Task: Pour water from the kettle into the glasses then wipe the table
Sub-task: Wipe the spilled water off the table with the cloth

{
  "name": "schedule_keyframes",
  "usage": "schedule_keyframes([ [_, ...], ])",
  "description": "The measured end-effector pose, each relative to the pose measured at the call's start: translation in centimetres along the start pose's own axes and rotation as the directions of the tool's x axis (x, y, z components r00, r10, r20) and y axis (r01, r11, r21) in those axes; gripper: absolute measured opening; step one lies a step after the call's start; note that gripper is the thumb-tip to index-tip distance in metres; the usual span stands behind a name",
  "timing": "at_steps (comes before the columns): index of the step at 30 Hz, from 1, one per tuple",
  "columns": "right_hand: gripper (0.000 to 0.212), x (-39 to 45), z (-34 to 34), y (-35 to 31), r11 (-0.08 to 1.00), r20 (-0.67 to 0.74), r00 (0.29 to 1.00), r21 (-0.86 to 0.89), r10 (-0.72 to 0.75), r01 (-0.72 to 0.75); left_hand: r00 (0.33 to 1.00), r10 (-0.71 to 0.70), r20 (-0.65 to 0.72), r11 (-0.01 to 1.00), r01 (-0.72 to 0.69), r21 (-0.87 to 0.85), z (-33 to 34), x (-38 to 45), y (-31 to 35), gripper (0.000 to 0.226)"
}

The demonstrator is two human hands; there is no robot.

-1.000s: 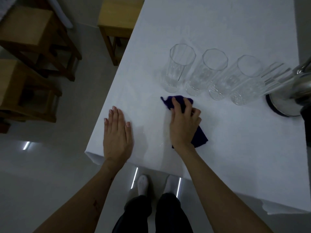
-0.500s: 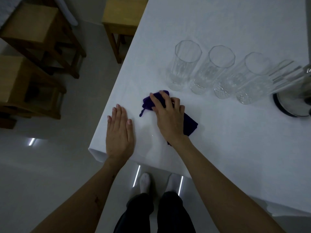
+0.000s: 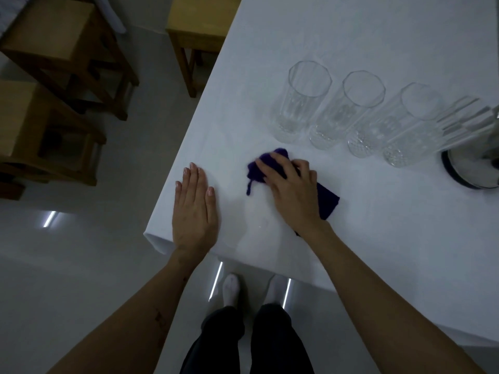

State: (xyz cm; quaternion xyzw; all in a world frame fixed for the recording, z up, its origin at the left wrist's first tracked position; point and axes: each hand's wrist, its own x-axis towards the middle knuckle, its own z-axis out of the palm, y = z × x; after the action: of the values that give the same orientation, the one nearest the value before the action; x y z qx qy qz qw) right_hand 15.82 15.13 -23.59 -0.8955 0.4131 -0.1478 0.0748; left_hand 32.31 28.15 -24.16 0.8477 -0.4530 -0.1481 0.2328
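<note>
Several tall clear glasses (image 3: 302,101) stand in a row on the white table (image 3: 378,252), with a little water at the bottom of them. A steel kettle (image 3: 472,171) sits at the right edge of view, partly cut off. A dark purple cloth (image 3: 328,203) lies on the table in front of the glasses. My right hand (image 3: 291,193) presses down on it, fingers spread over the cloth. My left hand (image 3: 194,211) lies flat on the table near the left corner, holding nothing.
Wooden stools (image 3: 54,63) and a yellow-topped stool (image 3: 199,20) stand on the floor to the left of the table. The table's left edge and near corner (image 3: 154,236) are close to my left hand. My feet (image 3: 232,287) show below the table's edge.
My right hand slid the cloth left toward my left hand, then back a little to the right. My left hand stayed flat in place.
</note>
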Motion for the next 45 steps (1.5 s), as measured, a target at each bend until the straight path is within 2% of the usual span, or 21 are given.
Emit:
schedule_keyframes([
  [3,0.044,2.0,0.9,-3.3,0.999,0.01,1.0,0.037,0.013,-0.013,1.0,0.0,-0.011,1.0,0.0,-0.005,0.1,0.0,-0.2,0.055],
  [5,0.049,1.2,1.1,-4.2,0.992,0.031,0.993,0.055,-0.112,0.11,1.0,0.01,-0.002,1.0,-0.01,-0.015,0.0,0.0,-0.2,0.054],
  [8,0.056,-2.4,0.5,-2.6,0.946,0.064,0.945,0.071,-0.322,0.317,1.0,0.022,0.006,1.0,-0.022,-0.022,0.0,0.1,-0.4,0.055],
  [10,0.057,-4.5,-0.3,-0.1,0.938,0.055,0.937,0.049,-0.346,0.344,1.0,0.015,0.004,0.999,-0.015,-0.036,0.0,0.1,-0.4,0.056],
  [12,0.057,-4.9,-0.9,2.1,0.972,0.023,0.972,0.046,-0.233,0.231,1.0,0.018,-0.002,0.998,-0.018,-0.054,-0.1,0.0,-0.3,0.056],
  [15,0.043,-2.9,-1.3,2.9,0.989,-0.054,0.998,0.144,0.046,-0.038,1.0,0.016,-0.014,0.998,-0.017,-0.068,-0.1,0.0,-0.1,0.056],
  [17,0.038,-2.1,-1.4,1.6,0.964,-0.079,0.992,0.255,0.103,-0.08,1.0,0.013,-0.011,0.998,-0.014,-0.069,-0.1,-0.1,-0.1,0.055],
  [18,0.039,-2.3,-1.4,0.7,0.961,-0.082,0.995,0.275,0.053,-0.028,1.0,0.012,-0.007,0.997,-0.012,-0.07,-0.1,-0.1,-0.2,0.055],
  [20,0.041,-4.3,-1.2,-1.3,0.958,-0.064,0.988,0.242,-0.14,0.151,1.0,0.016,0.0,0.997,-0.016,-0.08,-0.1,0.0,-0.3,0.055],
  [23,0.047,-8.2,-0.7,-2.2,0.909,0.01,0.915,0.121,-0.404,0.4,1.0,0.024,-0.015,0.996,-0.025,-0.086,-0.3,-0.1,-0.2,0.053],
  [25,0.051,-8.4,-0.9,-0.9,0.887,0.036,0.887,0.08,-0.459,0.456,1.0,0.022,-0.019,0.996,-0.024,-0.088,-0.3,-0.1,-0.2,0.053],
  [27,0.054,-6.9,-1.1,0.6,0.934,0.021,0.934,0.033,-0.356,0.355,1.0,0.021,-0.019,0.996,-0.022,-0.083,-0.2,0.0,-0.2,0.054],
  [29,0.055,-4.4,-1.1,0.7,0.994,-0.017,0.994,-0.013,-0.108,0.108,1.0,0.011,-0.017,0.997,-0.013,-0.072,-0.2,0.0,-0.3,0.055],
  [31,0.054,-2.1,-0.6,-1.0,0.996,-0.036,0.996,-0.005,0.087,-0.087,1.0,0.005,-0.016,0.998,-0.006,-0.062,-0.1,0.0,-0.2,0.055],
  [33,0.052,-1.3,0.1,-3.2,0.997,-0.028,0.997,0.031,0.068,-0.067,1.0,0.016,-0.02,0.999,-0.017,-0.045,-0.1,-0.1,-0.2,0.056],
  [37,0.059,-5.7,0.4,-4.0,0.969,0.038,0.969,0.043,-0.244,0.242,1.0,0.024,0.0,1.0,-0.024,-0.019,-0.2,-0.1,-0.4,0.056],
  [39,0.059,-8.4,-0.4,-2.0,0.966,0.05,0.965,0.017,-0.259,0.258,1.0,0.022,-0.005,1.0,-0.022,-0.012,-0.2,-0.1,-0.4,0.056],
  [42,0.061,-11.2,-2.3,2.4,0.987,0.02,0.989,-0.064,-0.147,0.148,0.999,0.031,-0.018,0.999,-0.031,-0.006,-0.2,-0.1,-0.3,0.055],
  [45,0.055,-11.8,-4.2,6.9,0.98,-0.078,0.986,-0.127,0.144,-0.153,0.999,0.033,-0.021,0.999,-0.033,-0.011,-0.2,-0.1,-0.2,0.055],
])
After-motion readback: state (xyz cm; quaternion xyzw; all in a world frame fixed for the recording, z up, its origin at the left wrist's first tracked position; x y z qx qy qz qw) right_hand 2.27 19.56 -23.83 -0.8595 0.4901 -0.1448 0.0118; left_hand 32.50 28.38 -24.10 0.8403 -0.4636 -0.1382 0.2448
